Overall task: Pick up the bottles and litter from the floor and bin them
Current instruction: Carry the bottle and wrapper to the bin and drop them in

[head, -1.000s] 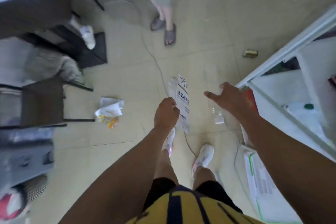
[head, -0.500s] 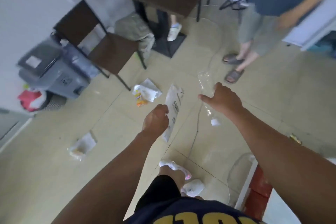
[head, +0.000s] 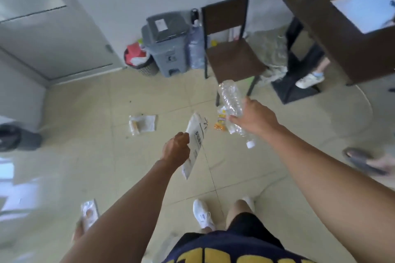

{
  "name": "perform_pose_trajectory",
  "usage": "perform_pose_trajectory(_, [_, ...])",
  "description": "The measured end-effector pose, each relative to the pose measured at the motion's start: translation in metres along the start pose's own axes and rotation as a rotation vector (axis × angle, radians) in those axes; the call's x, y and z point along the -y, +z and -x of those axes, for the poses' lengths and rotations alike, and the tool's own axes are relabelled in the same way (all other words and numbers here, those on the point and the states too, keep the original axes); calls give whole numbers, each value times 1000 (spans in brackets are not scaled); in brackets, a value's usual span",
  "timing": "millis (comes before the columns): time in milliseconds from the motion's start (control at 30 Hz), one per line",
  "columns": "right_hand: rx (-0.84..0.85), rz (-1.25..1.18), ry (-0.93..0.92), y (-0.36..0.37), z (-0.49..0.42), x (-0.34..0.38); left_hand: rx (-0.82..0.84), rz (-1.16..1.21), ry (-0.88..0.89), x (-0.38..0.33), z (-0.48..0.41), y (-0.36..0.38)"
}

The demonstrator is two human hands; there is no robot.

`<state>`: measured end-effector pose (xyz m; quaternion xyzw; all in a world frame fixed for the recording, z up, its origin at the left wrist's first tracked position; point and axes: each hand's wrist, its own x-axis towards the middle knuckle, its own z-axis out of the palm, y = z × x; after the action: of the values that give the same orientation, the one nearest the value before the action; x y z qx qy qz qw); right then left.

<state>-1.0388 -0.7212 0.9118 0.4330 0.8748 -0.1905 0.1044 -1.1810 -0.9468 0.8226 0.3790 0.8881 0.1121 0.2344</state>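
My left hand (head: 176, 150) is shut on a white printed plastic wrapper (head: 195, 141) that hangs down from the fist. My right hand (head: 254, 118) grips a clear empty plastic bottle (head: 232, 102), cap end (head: 250, 144) pointing down. A grey lidded pedal bin (head: 168, 42) stands against the far wall, lid closed. On the floor lie a white packet (head: 142, 124) left of my hands, a yellow-orange wrapper (head: 220, 123) partly behind the bottle, and another white wrapper (head: 89, 213) near my left elbow.
A mesh basket with red and white rubbish (head: 137, 57) sits left of the bin. A brown chair (head: 230, 49) stands right of it, with a dark table (head: 342, 34) beyond. Another person's sandalled foot (head: 363, 161) is at the right edge, a white-shoed foot (head: 310, 79) under the table.
The view has swung left, bringing the grey bin and basket to the centre ahead. Both hands still hold the wrapper and the bottle; the bottle is raised a little higher.
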Motion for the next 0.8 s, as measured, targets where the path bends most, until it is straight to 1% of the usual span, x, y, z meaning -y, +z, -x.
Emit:
perform_pose_trajectory(133, [22, 144, -247, -7, -64, 57, -57, 31, -171, 31, -14, -13])
perform_pose_trajectory(267, [42, 264, -465, -8, -124, 119, -159, 97, -355, 56, -24, -31])
perform_pose_trajectory(400, [82, 318, -629, 0, -158, 191, -248, 190, -546, 79, -19, -55])
perform_pose_trajectory(600, [209, 331, -811, 35, -169, 317, -373, 295, -765, 140, 8, -93])
perform_pose_trajectory(800, [313, 343, -932, 94, -156, 445, -417, 336, -953, 242, 38, -112])
